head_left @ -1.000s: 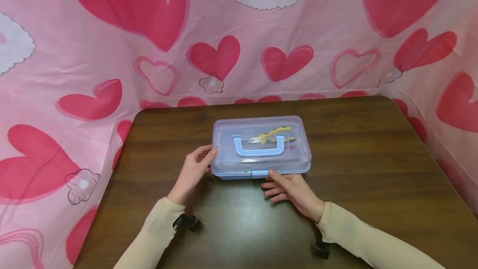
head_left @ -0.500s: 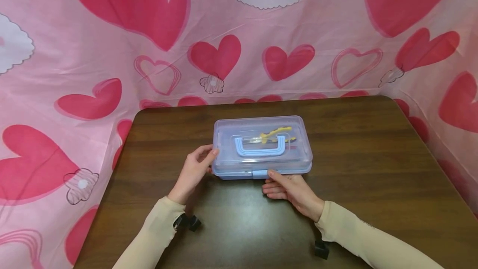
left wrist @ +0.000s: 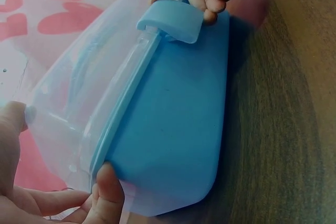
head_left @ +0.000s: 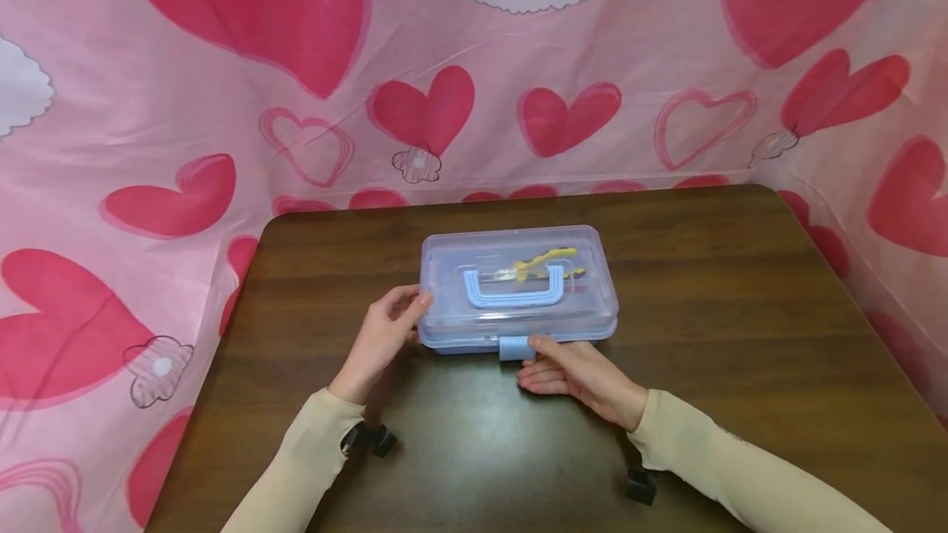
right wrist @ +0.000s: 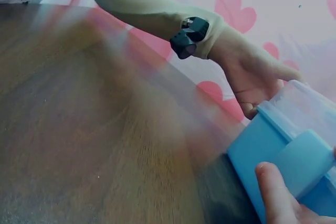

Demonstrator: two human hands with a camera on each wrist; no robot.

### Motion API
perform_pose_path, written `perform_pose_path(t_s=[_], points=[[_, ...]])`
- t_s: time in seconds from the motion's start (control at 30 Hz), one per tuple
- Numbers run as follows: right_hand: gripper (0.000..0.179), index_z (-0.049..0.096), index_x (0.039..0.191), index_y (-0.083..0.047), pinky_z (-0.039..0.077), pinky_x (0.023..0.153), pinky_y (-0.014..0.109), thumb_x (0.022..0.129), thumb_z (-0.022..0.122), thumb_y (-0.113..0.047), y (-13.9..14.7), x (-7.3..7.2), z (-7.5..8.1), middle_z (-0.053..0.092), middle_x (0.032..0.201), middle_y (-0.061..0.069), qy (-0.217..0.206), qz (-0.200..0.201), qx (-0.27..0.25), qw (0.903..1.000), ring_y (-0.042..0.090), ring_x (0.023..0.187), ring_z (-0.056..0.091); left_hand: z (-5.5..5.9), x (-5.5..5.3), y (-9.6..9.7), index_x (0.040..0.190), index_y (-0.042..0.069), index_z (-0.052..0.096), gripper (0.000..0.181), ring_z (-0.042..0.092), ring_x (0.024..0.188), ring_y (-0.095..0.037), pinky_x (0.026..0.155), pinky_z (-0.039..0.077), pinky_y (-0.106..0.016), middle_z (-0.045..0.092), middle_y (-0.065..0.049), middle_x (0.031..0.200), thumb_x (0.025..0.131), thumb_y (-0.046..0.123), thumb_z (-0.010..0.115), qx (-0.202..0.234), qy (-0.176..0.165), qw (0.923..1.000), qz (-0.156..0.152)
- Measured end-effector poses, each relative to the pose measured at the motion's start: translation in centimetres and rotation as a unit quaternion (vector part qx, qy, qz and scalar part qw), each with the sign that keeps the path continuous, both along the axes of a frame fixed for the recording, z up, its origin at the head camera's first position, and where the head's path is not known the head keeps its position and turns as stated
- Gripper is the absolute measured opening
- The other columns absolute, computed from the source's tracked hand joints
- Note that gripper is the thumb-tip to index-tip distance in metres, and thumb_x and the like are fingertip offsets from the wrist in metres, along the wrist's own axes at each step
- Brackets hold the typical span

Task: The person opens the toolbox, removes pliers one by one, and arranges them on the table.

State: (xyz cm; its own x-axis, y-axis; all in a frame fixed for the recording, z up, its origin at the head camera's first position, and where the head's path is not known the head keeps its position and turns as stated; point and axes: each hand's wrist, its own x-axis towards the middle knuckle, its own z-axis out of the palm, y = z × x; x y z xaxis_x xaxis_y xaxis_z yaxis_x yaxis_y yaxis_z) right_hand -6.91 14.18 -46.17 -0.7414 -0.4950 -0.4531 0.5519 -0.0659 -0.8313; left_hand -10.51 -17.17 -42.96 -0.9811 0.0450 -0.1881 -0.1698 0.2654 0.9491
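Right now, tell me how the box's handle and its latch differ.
The handle is an open U-shaped bar; the latch is a broad solid tab. The handle lies on the lid, untouched; the latch juts out at the front, touched by the right hand. Both are light blue.

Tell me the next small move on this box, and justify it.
Probably swing the latch up clear of the lid with the right hand. That hand is at the latch, which juts out from the front of the blue box, while the lid lies closed. The left hand grips the box's left end, so it could likely steady it.
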Motion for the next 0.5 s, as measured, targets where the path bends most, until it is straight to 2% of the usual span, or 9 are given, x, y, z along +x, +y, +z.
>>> perform_pose_path(t_s=[0.17,0.33,0.43,0.5], points=[[0.057,0.052,0.138,0.018,0.056,0.102,0.039,0.108,0.059,-0.031,0.7,0.1,0.1,0.065,0.133,0.029,0.019,0.031,-0.026,0.9990,0.026,0.117,0.070,-0.1,0.0,0.0,0.135,0.001,0.063,0.045,0.063,0.087,-0.023,0.074,0.060,-0.036,0.069,-0.021,0.116,0.103,0.032,0.067,0.004,-0.003,1.0000,0.001],[0.051,0.048,0.144,0.014,0.052,0.108,0.040,0.109,0.057,-0.023,1.2,-0.1,0.0,0.056,0.145,0.026,0.029,0.072,-0.040,0.9961,0.029,0.129,0.062,-0.1,-0.1,-0.1,0.135,0.000,0.063,0.045,0.063,0.088,-0.023,0.073,0.060,-0.035,0.068,-0.021,0.117,0.104,0.032,0.067,0.005,-0.003,1.0000,0.001],[0.051,0.046,0.145,0.015,0.053,0.107,0.040,0.107,0.059,-0.017,1.4,-0.1,-0.1,0.058,0.144,0.021,0.041,0.082,-0.031,0.9953,0.026,0.127,0.063,-0.1,-0.1,-0.1,0.136,0.000,0.063,0.046,0.063,0.089,-0.023,0.074,0.060,-0.036,0.068,-0.021,0.118,0.104,0.033,0.067,0.003,-0.005,1.0000,-0.002],[0.048,0.049,0.141,0.017,0.056,0.103,0.038,0.105,0.062,-0.013,1.4,-0.1,-0.2,0.064,0.136,0.018,0.051,0.080,-0.014,0.9954,0.022,0.119,0.066,-0.1,-0.1,-0.2,0.136,0.001,0.062,0.047,0.063,0.090,-0.023,0.075,0.060,-0.036,0.068,-0.021,0.119,0.104,0.034,0.067,0.002,-0.006,1.0000,-0.004]])
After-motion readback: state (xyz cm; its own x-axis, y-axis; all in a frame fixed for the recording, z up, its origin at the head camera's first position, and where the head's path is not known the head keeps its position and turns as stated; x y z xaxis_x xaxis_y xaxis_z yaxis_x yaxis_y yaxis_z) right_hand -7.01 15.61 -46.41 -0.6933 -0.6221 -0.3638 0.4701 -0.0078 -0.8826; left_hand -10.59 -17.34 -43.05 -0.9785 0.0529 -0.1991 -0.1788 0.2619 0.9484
